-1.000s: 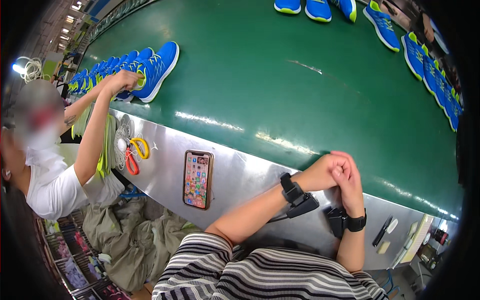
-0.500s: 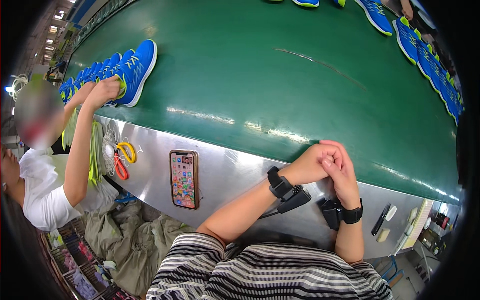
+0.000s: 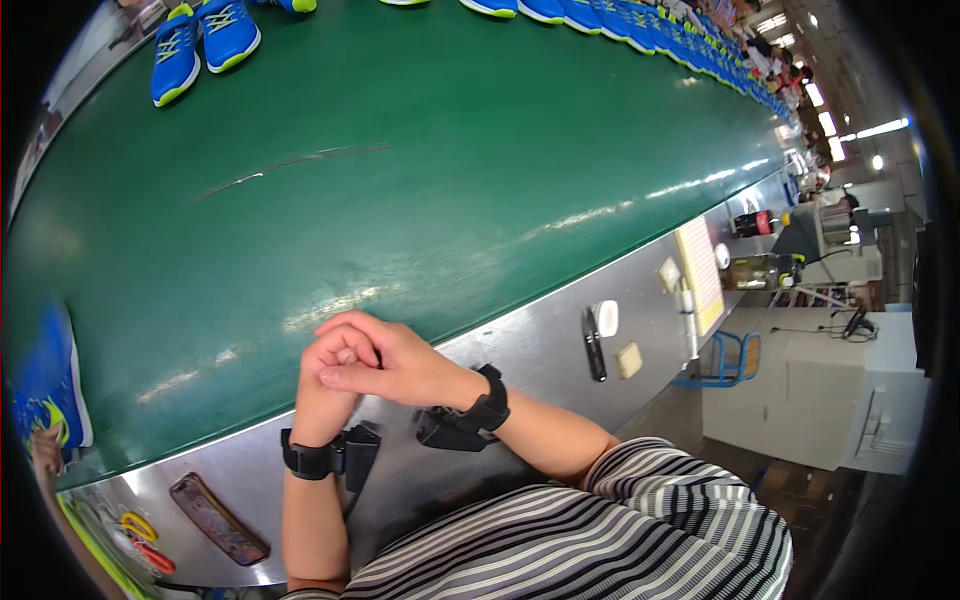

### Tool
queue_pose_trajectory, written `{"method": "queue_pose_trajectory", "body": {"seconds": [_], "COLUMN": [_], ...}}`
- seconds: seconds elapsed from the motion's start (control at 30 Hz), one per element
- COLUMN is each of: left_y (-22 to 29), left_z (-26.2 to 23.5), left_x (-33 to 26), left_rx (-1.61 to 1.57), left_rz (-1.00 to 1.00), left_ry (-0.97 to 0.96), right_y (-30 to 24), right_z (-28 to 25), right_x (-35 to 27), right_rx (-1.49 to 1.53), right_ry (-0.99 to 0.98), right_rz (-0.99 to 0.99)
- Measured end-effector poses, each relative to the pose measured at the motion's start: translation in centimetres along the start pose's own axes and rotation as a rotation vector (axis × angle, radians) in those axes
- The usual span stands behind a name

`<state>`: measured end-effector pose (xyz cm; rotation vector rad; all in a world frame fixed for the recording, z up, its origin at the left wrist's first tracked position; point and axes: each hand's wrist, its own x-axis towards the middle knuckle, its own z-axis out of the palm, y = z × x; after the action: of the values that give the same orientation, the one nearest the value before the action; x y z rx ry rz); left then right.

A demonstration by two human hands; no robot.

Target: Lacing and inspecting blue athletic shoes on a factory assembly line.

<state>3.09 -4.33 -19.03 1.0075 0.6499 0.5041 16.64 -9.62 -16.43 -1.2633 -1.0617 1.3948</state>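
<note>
The green worktop (image 3: 430, 220) lies directly in front of the person, and both hands are together over its near border, beside the metal ledge (image 3: 545, 350). The right hand (image 3: 400, 365) is folded around the left hand (image 3: 322, 395) — its fingers pass over the top and its thumb lies across the front. The left hand is curled, but its fingers are mostly covered, so I cannot tell how far it is closed, nor if something small is inside. A black wrist strap (image 3: 310, 458) sits on the left wrist, with a similar one on the right. On the ledge, to the left, there are a smartphone (image 3: 220, 520) and scissors (image 3: 137, 525) with yellow and orange loops. To the right lie a slim black tool (image 3: 594, 345), a white oval piece (image 3: 606, 318), a cream block (image 3: 628, 360) and a yellowish paper pad (image 3: 703, 275). At the far left, a co-worker's hand (image 3: 47, 452) touches a blurred blue shoe (image 3: 45, 375); more blue sneakers (image 3: 650, 40) stand in a row — along the far edge.
</note>
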Motion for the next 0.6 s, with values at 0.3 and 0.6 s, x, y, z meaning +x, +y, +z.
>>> {"method": "queue_pose_trajectory", "body": {"seconds": [0.3,0.6], "left_y": [0.4,-0.3], "left_z": [0.3,0.7], "left_x": [-0.2,0.4], "left_rx": [0.046,-0.023], "left_rz": [0.077,0.091], "left_ry": [-0.010,-0.097], "right_y": [0.6,-0.5], "right_z": [-0.1,-0.2], "right_x": [0.1,-0.3], "right_rx": [0.025,0.089], "right_ry": [-0.028,-0.001], "right_rz": [0.014,0.134]}}
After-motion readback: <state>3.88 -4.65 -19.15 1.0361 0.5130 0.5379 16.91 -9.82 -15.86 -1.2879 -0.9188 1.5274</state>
